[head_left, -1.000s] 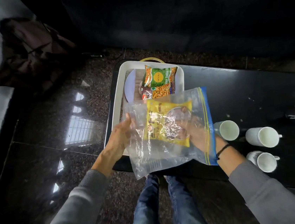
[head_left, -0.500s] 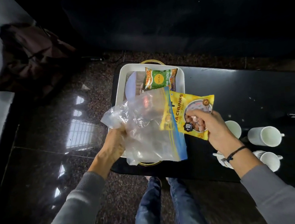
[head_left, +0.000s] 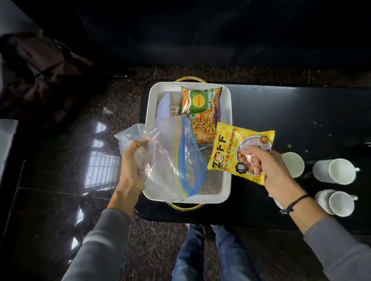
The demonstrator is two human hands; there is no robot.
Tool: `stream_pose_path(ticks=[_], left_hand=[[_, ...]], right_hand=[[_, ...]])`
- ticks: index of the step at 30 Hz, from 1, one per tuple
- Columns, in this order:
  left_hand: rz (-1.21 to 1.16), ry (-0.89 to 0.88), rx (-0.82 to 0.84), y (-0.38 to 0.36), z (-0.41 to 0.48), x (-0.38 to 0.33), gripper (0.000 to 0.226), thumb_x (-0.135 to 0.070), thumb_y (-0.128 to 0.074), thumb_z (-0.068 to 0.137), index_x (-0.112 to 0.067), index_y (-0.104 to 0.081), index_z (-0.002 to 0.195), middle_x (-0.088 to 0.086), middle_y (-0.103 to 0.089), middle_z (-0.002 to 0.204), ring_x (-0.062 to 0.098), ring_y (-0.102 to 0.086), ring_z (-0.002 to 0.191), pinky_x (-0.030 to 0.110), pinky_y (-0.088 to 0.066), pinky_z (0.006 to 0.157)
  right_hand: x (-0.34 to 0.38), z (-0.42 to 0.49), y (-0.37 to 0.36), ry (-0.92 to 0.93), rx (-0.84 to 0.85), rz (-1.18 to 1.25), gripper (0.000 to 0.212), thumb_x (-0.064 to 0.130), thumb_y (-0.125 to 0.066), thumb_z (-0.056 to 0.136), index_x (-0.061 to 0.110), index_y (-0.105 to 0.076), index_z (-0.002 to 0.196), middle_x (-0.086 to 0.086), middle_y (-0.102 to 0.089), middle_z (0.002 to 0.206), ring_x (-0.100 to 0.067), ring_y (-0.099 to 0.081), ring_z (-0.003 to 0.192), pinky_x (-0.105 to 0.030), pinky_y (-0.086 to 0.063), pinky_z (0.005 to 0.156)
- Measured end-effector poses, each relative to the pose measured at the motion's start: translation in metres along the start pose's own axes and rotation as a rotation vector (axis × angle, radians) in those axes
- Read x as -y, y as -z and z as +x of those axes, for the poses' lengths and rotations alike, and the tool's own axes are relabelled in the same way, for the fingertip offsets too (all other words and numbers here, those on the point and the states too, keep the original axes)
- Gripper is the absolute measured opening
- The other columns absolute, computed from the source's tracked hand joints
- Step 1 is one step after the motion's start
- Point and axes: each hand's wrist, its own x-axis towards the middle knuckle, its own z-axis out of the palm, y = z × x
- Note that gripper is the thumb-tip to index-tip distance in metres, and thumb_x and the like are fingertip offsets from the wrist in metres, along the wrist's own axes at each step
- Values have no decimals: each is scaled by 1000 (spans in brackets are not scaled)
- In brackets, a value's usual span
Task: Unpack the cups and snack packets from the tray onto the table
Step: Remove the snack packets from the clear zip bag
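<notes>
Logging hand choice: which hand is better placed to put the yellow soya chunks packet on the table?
Right. The right hand has the Zoff soya chunks packet in its grip, above the black table near the white cups; the left hand holds the clear zip bag over the tray.

The left hand [head_left: 130, 169], fingers curled, grips a clear bag [head_left: 171, 165] while the right hand [head_left: 267, 169], palm down, pinches a yellow packet [head_left: 229, 149].

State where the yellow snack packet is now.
The yellow packet is right of centre in the head view, gripped by the right hand over the right edge of the white tray, left of the white cups.
</notes>
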Motion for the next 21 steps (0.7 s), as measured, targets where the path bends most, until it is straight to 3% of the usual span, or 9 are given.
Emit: stream_pose_path(ticks=[4,6,8,10,12,14,15,18,21], left_hand=[[-70,27,53,3,2,-4,50,-28,-41,94,-19,-72,56,-2,-65,52,13,-63,45,22,-53,47],[-84,36,99,3,1,-6,58,-26,-34,96,-18,-70,50,-4,-62,47,11,-60,40,19,-50,44],[-76,37,111,2,2,-6,60,-25,-33,96,-18,-69,48,-4,-61,46,10,-59,39,18,-50,43],[-47,17,87,3,5,-3,60,-24,-34,96,-19,-71,49,-5,-62,47,11,-60,39,18,-50,43],[-44,19,94,2,8,0,57,-25,-35,96,-18,-74,54,-3,-65,50,13,-63,43,20,-52,46],[-58,57,91,1,9,2,50,-27,-40,94,-17,-75,60,-1,-66,55,15,-64,47,23,-54,49],[-63,71,82,2,10,4,44,-28,-43,92,-17,-76,65,0,-68,59,16,-66,51,25,-55,52],[-57,90,62,1,10,5,31,-31,-52,89,-11,-76,90,7,-72,79,24,-69,71,34,-58,69],[-2,118,9,-3,8,5,39,-32,-61,84,-9,-66,116,10,-67,96,26,-63,85,43,-49,87]], right_hand=[[-13,-3,-12,-24,102,-144,7,17,-75,80,13,-76,86,-6,-80,74,-18,-68,64,-25,-53,62],[-22,-3,-20,-40,187,-234,6,15,-72,85,13,-76,81,-2,-77,67,-10,-63,52,-21,-46,50],[-30,-2,-32,-77,267,-276,9,13,-71,87,5,-74,83,-7,-75,72,-12,-59,51,-19,-42,46],[-35,-3,-45,-116,347,-294,20,12,-73,87,-4,-73,99,-16,-72,85,-16,-60,60,-23,-43,52],[-40,-2,-56,-138,421,-296,26,10,-75,89,-2,-71,111,-16,-76,98,-22,-68,78,-30,-50,68],[-44,2,-60,-87,418,-377,16,15,-76,89,8,-74,104,-7,-78,96,-22,-70,86,-31,-52,77],[-44,3,-61,-40,382,-462,12,20,-77,88,13,-74,97,-2,-78,90,-19,-71,84,-26,-53,75],[-39,2,-55,101,247,-714,23,39,-79,82,19,-70,91,10,-75,81,-4,-69,73,-9,-44,49],[-27,-3,-44,183,194,-844,38,44,-79,83,18,-64,106,8,-74,94,-8,-71,83,-15,-48,57]])
